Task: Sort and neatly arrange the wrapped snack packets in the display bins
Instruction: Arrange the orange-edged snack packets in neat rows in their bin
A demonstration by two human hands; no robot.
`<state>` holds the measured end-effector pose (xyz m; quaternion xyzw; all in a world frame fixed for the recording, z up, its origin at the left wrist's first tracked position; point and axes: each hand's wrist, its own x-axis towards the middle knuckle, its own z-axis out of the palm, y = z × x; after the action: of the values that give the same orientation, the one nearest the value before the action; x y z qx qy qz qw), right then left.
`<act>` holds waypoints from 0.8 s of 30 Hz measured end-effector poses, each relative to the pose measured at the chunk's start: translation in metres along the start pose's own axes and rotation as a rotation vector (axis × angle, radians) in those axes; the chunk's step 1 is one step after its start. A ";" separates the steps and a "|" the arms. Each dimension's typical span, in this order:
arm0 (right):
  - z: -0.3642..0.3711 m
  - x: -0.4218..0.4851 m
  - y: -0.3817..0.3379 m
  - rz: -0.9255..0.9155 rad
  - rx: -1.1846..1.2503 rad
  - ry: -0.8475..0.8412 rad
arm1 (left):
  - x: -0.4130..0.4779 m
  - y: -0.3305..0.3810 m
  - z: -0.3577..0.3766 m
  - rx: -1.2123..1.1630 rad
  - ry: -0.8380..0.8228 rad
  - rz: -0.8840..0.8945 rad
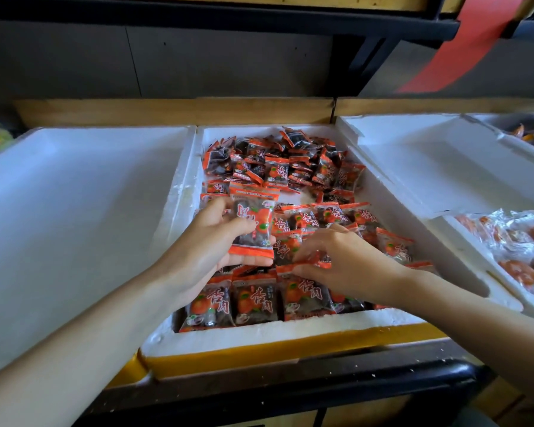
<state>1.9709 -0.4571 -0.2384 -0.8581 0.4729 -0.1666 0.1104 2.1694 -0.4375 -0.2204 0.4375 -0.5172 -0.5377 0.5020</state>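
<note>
A white foam bin (259, 335) in the middle holds many red-and-dark snack packets. Three packets (253, 298) stand in a neat row along its near wall; a loose heap (290, 163) fills the far half. My left hand (210, 245) grips a small stack of upright packets (253, 221), thumb across the front one. My right hand (349, 263) reaches in beside it, its fingertips pinching the red edge of a packet (309, 263) lying in the bin.
A white foam lid (74, 211) covers the bin on the left. To the right lies a tilted foam lid (444, 161), and beyond it a bin of clear-wrapped orange snacks (521, 251). A red ribbon (463, 47) hangs from the dark upper shelf.
</note>
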 end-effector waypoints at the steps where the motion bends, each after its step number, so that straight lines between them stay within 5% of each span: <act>1: 0.000 0.000 0.001 -0.004 0.000 0.002 | -0.001 -0.001 -0.001 0.034 -0.011 0.001; 6: 0.003 0.005 0.006 0.002 0.026 -0.021 | -0.003 0.003 -0.018 0.471 -0.148 0.011; 13: 0.004 0.004 0.009 0.016 0.094 -0.047 | 0.004 0.020 -0.033 0.563 -0.092 0.026; 24: 0.007 0.007 0.009 0.027 0.140 -0.051 | 0.024 0.007 -0.022 1.008 -0.497 -0.010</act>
<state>1.9702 -0.4676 -0.2470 -0.8458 0.4687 -0.1760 0.1845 2.1887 -0.4632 -0.2143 0.4858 -0.8108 -0.3133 0.0916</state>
